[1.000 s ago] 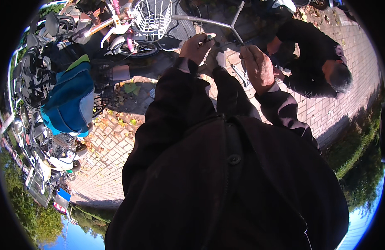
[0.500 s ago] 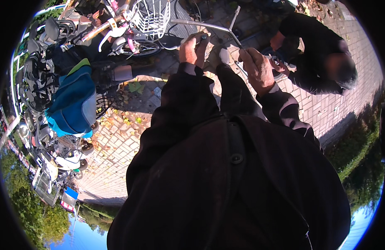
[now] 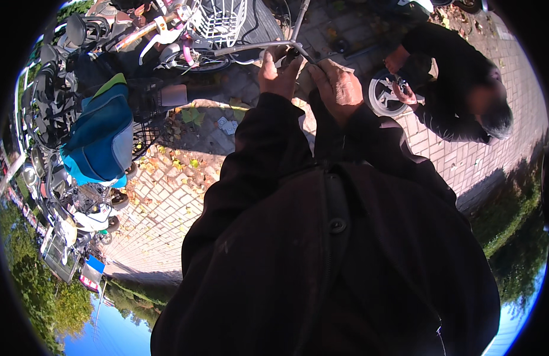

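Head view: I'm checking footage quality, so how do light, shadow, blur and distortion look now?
Head view: sun brightens the right hand and paving; head view: the dark jacket shows little detail, and the small item at the left hand is too shaded to identify; head view: a co-worker's head is blurred; head view: paving rows curve toward the rim.

Bright sunlight is bleaching the brick paving [image 3: 167,213] at left and right; shadow is darkening upper centre, perhaps hiding detail; fisheye distortion is curving edges.
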Tool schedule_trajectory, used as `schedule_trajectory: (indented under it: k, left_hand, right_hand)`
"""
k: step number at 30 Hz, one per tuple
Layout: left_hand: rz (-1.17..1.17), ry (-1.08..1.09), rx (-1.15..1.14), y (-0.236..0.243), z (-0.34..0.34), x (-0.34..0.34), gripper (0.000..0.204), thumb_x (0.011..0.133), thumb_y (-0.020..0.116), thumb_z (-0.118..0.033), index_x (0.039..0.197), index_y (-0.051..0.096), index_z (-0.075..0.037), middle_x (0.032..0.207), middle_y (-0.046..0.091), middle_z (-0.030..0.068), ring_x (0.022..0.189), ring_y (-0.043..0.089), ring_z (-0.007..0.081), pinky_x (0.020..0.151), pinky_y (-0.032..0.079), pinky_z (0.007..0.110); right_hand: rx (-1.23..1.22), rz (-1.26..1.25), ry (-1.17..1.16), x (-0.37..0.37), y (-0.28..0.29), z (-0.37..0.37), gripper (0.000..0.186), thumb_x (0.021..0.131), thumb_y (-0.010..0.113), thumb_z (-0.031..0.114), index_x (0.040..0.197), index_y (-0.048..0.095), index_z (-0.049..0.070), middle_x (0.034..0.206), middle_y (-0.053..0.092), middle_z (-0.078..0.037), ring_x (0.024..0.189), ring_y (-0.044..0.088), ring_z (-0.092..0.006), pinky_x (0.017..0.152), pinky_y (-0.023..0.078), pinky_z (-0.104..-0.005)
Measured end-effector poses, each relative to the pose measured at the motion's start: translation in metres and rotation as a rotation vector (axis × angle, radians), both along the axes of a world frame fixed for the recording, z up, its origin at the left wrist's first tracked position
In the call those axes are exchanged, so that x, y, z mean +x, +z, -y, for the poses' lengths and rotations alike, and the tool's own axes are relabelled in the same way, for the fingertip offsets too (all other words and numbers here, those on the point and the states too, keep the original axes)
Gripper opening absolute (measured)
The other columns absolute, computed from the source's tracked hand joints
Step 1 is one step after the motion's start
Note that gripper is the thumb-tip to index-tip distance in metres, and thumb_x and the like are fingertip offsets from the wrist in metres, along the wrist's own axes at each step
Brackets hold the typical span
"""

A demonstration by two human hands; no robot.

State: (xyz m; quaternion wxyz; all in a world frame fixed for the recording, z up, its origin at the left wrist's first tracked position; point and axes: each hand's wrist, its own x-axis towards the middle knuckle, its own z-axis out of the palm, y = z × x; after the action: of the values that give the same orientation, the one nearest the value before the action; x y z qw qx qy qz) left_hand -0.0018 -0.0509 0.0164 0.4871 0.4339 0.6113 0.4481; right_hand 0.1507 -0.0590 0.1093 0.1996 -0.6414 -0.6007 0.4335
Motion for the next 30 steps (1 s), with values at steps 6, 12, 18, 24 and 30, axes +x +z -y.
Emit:
schedule_trajectory:
  k: [6,12,18,24,30]
  left_hand:
    - [-0.142,0.003,-0.006,-0.005,0.012,0.001,0.050,0.085,0.078,-0.016,0.132,0.063,-0.007,0.123,0.067,0.0105,0.109,0.066,0.0224,0.085,0.054,0.033]
    - [-0.254,-0.034,-0.014,-0.007,0.011,-0.004,0.045,0.085,0.079,-0.013,0.126,0.065,-0.002,0.120,0.069,0.0079,0.106,0.066,0.0161,0.081,0.053,0.030]
    - [-0.300,-0.052,0.104,0.001,0.010,0.000,0.040,0.087,0.077,-0.016,0.124,0.067,-0.004,0.117,0.071,0.0089,0.106,0.067,0.0193,0.081,0.053,0.030]
    - [-0.486,-0.046,0.321,0.011,-0.011,0.006,0.027,0.088,0.076,-0.017,0.111,0.072,-0.003,0.106,0.073,0.0112,0.091,0.070,0.0214,0.075,0.053,0.031]
    - [-0.168,0.056,0.199,0.011,-0.013,0.014,0.016,0.087,0.076,-0.011,0.101,0.074,-0.002,0.092,0.074,0.0080,0.079,0.069,0.0159,0.073,0.053,0.029]
  right_hand:
    - [0.016,-0.168,0.003,0.010,0.007,-0.009,0.025,0.102,0.057,0.025,0.101,0.065,0.001,0.084,0.067,-0.015,0.077,0.066,-0.0315,0.072,0.050,-0.0369]
    - [0.243,0.013,0.014,0.012,0.003,-0.001,0.025,0.101,0.060,0.025,0.102,0.065,0.001,0.076,0.066,-0.010,0.071,0.066,-0.0248,0.065,0.049,-0.0312]
    - [0.073,-0.151,-0.001,0.011,-0.002,-0.009,0.028,0.103,0.057,0.027,0.099,0.065,0.001,0.077,0.064,-0.011,0.069,0.061,-0.0232,0.068,0.048,-0.0339]
    - [0.052,-0.159,-0.136,0.025,0.012,-0.002,0.031,0.104,0.057,0.030,0.095,0.064,0.001,0.069,0.054,-0.002,0.064,0.049,-0.0092,0.061,0.041,-0.0267]
    - [0.023,-0.063,-0.106,0.018,0.006,-0.004,0.026,0.102,0.059,0.026,0.099,0.066,0.001,0.076,0.064,-0.010,0.069,0.060,-0.0178,0.065,0.047,-0.0309]
